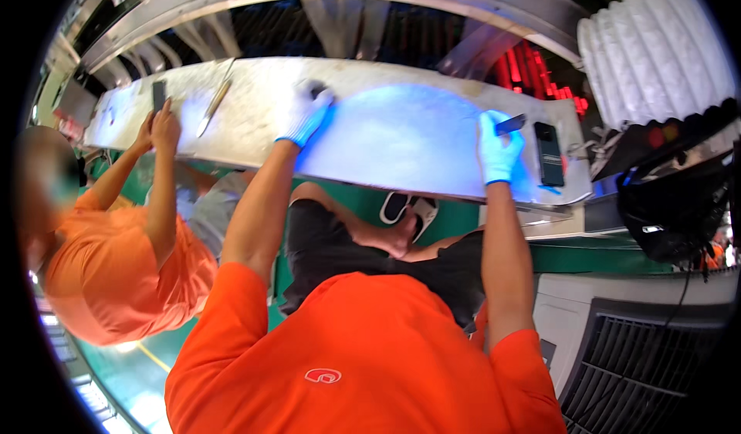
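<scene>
This looks like a factory or workshop. A long worktable (258, 106) stands beside a metal frame (347, 0) and what looks like a ribbed white hose (656, 59). A yellow line (154, 357) crosses the green floor (116, 366), and matching orange shirts (123, 279) and work gloves (500, 154) fit too.

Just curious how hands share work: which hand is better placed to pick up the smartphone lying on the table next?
Probably the right hand: it is beside the smartphone, though it holds a dark flat piece. The left hand is much farther away.
</scene>
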{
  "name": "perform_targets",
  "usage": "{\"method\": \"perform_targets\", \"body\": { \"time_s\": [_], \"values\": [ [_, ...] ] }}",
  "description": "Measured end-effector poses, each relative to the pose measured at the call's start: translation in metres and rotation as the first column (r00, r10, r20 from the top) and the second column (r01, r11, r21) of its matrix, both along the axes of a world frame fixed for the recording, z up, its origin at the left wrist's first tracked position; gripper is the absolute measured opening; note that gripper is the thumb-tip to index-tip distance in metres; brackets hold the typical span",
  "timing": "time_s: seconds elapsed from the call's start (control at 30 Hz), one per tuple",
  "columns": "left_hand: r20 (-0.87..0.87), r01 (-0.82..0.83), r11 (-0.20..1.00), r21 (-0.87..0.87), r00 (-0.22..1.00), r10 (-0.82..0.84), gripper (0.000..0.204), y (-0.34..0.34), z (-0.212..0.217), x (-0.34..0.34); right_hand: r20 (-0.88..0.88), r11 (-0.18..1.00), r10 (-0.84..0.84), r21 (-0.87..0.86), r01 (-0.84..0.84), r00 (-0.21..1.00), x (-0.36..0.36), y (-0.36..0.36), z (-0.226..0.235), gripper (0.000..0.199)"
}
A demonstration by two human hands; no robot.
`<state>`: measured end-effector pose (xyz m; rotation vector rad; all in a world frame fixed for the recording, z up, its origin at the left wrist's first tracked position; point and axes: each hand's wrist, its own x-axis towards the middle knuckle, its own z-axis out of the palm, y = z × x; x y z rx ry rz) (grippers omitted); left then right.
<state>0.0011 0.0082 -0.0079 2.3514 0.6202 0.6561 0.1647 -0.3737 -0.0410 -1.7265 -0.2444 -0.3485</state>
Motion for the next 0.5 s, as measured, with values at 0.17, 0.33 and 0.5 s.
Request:
{"method": "perform_targets", "body": {
  "time_s": [0.17,0.33,0.5],
  "values": [
    [0.061,0.012,1.000,0.024,0.998,-0.013,0.037,0.007,-0.014,0.009,0.010,0.984,-0.036,-0.175,0.038,0.999,0.007,-0.009,-0.001,0.022],
    [0.144,0.033,0.991,-0.132,0.989,-0.014,0.038,0.014,-0.033,0.014,0.036,0.954,-0.065,-0.291,0.072,0.997,-0.002,-0.004,0.013,0.028],
    [0.166,0.070,0.979,-0.189,0.985,-0.038,0.037,0.018,-0.040,0.019,-0.060,0.965,-0.056,-0.261,0.039,0.997,-0.005,-0.002,0.019,0.026]
  ]
}}
